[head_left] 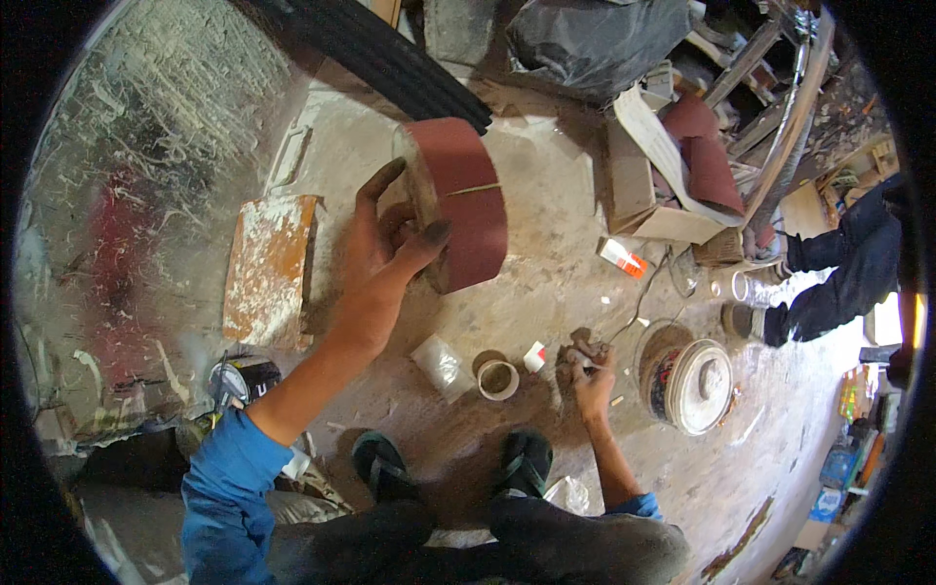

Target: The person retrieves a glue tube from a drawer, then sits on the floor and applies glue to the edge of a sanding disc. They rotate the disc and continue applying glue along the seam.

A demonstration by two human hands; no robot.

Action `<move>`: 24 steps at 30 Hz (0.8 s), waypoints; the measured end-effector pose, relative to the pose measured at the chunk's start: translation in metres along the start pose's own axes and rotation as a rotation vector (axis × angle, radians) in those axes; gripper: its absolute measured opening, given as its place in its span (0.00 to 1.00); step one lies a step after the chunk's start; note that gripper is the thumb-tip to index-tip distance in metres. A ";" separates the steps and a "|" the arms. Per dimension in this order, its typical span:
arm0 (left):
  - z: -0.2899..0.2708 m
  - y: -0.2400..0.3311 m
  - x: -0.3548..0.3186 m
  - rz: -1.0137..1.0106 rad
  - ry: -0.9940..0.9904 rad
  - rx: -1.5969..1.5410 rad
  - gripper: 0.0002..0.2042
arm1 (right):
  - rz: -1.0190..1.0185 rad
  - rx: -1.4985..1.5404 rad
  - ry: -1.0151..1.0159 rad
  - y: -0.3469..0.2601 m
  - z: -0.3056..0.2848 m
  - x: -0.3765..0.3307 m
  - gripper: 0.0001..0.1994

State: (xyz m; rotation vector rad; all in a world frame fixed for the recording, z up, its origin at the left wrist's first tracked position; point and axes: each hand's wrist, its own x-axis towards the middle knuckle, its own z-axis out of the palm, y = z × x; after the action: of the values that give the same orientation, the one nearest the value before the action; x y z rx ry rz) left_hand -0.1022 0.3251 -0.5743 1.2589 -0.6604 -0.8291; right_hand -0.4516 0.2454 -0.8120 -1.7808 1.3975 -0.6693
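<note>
My left hand is raised above the floor and holds a curved piece of reddish-brown sandpaper by its pale inner side. A light seam crosses the sandpaper, and my darkened fingertips and thumb rest along its left edge. Down on the right, my right hand is low near the floor with its fingers curled. What they grip, if anything, I cannot make out. A small red-and-white box lies left of that hand, beside an open round container and a clear plastic bag.
A white round-lidded bucket stands to the right. Further back are a cardboard box and an orange-and-white packet. A paint-spattered board lies left. Another person's dark-trousered legs are at the right edge.
</note>
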 end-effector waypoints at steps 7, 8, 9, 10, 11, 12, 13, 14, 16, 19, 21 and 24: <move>0.004 0.001 0.002 -0.013 -0.003 0.012 0.37 | 0.042 0.132 -0.007 -0.030 -0.004 0.003 0.30; 0.004 0.001 0.002 -0.022 0.001 0.021 0.37 | 0.023 0.146 0.011 -0.034 -0.005 0.000 0.30; 0.004 0.001 0.002 -0.002 -0.001 0.009 0.37 | -0.026 0.086 0.142 -0.038 -0.004 -0.005 0.28; 0.005 0.001 0.001 0.003 0.004 0.000 0.37 | -0.108 0.023 0.288 -0.041 -0.004 -0.012 0.25; 0.005 0.001 0.001 0.008 0.008 -0.009 0.37 | -0.194 -0.054 0.415 -0.044 -0.004 -0.019 0.23; 0.005 0.001 0.001 0.027 0.005 0.002 0.37 | -0.300 -0.146 0.443 -0.048 -0.005 -0.029 0.23; 0.005 0.001 0.001 0.043 0.001 0.011 0.37 | -0.419 -0.258 0.468 -0.051 -0.008 -0.040 0.24; 0.006 0.000 0.001 0.057 -0.003 0.019 0.37 | -0.481 -0.311 0.446 -0.056 -0.007 -0.052 0.23; 0.006 -0.001 0.001 0.033 -0.019 0.042 0.37 | -0.353 -0.204 -0.028 -0.068 -0.002 -0.069 0.18; 0.010 -0.004 0.001 0.005 -0.015 0.005 0.36 | -0.249 -0.255 -0.323 -0.089 0.021 -0.075 0.12; 0.013 -0.005 0.000 -0.003 -0.013 -0.013 0.36 | -0.214 -0.313 -0.351 -0.097 0.033 -0.065 0.12; 0.014 -0.003 -0.002 0.003 -0.039 -0.003 0.36 | -0.165 -0.295 -0.405 -0.094 0.043 -0.046 0.13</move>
State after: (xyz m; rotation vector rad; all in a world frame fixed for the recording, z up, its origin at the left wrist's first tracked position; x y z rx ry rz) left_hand -0.1150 0.3185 -0.5748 1.2408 -0.6921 -0.8534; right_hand -0.3775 0.3107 -0.7574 -2.1356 1.1219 -0.1675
